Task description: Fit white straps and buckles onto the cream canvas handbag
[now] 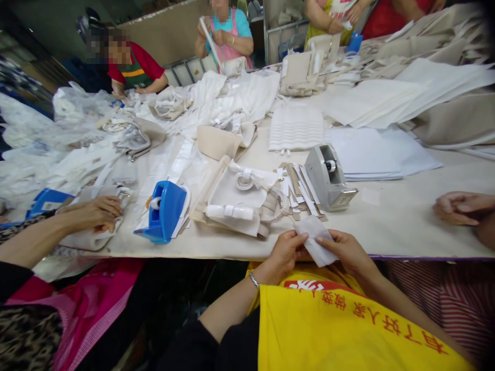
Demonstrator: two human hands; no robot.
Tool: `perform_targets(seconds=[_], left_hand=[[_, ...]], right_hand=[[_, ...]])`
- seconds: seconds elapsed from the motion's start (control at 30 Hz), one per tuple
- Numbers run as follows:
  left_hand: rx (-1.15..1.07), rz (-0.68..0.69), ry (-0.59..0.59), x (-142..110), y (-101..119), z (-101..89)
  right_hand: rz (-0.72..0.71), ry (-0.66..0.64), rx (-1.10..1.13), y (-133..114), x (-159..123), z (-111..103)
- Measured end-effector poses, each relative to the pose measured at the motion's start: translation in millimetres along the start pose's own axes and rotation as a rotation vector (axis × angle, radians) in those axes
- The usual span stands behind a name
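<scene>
At the table's front edge, my left hand [287, 252] and my right hand [347, 251] pinch a thin white sheet [316, 241], perhaps tissue or foam, between thumbs and fingers. It hangs slightly tilted in front of my yellow apron [332, 324]. Just beyond my left hand lies a cream fabric bag [228, 190] with white wrapping around its strap parts and a rolled strap on top. Beside it is a pile of white and tan strips [297, 188]. A grey tape dispenser [328, 180] stands right of the strips.
A blue tape dispenser [164, 211] stands left of the bag. On the left, a co-worker's hands [96, 211] press on fabric; another person's hand [464, 206] rests at the right. White sheets [367, 154] and a pleated white pad [296, 126] lie farther back. Several people work across the table.
</scene>
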State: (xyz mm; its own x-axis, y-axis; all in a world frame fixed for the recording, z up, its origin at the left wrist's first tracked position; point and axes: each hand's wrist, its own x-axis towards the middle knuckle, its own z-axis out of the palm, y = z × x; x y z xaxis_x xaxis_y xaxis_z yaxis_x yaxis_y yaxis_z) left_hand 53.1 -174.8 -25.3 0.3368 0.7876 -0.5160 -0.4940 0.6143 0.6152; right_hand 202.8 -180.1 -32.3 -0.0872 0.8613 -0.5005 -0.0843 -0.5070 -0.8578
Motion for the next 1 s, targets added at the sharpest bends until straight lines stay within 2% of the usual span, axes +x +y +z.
perform_targets(seconds=[0.07, 0.13, 0.2, 0.3, 0.4, 0.5, 0.67, 0.73, 0.83, 0.9, 0.97, 1.0], left_hand=[[0.033, -0.001, 0.04, 1, -1, -0.9], [0.078, 0.021, 0.11, 4, 0, -0.4], [0.166, 0.029, 0.199, 10, 3, 1.7], [0.253, 0.021, 0.328, 17, 6, 6.7], [0.169, 0.003, 0.326, 21, 7, 11.2], [0.08, -0.025, 0.287, 23, 7, 12.1], [0.017, -0.083, 0.322, 20, 13, 9.4], [0.012, -0.051, 0.312, 15, 16, 8.6], [0.066, 0.047, 0.235, 10, 17, 5.7], [0.138, 0.117, 0.2, 8, 14, 1.7], [0.189, 0.134, 0.19, 8, 10, -2.7], [0.204, 0.129, 0.185, 8, 8, -4.4]], right_hand=[[-0.05, 0.042, -0.139, 2, -1, -1], [-0.151, 0.105, -0.37, 1, -3, -1], [-0.323, 0.199, -0.637, 0, -6, 1], [-0.665, 0.387, -1.036, 1, -11, 7], [-0.961, 0.483, -1.338, 5, -15, 11], [-1.142, 0.436, -1.473, 11, -18, 14], [-1.147, 0.261, -1.626, 16, -19, 18], [-1.117, 0.237, -1.669, 17, -19, 21], [-1.048, 0.216, -1.669, 17, -20, 24], [-0.996, 0.104, -1.561, 12, -22, 22], [-0.917, -0.028, -1.334, 3, -23, 17], [-0.864, -0.027, -1.21, -2, -23, 14]])
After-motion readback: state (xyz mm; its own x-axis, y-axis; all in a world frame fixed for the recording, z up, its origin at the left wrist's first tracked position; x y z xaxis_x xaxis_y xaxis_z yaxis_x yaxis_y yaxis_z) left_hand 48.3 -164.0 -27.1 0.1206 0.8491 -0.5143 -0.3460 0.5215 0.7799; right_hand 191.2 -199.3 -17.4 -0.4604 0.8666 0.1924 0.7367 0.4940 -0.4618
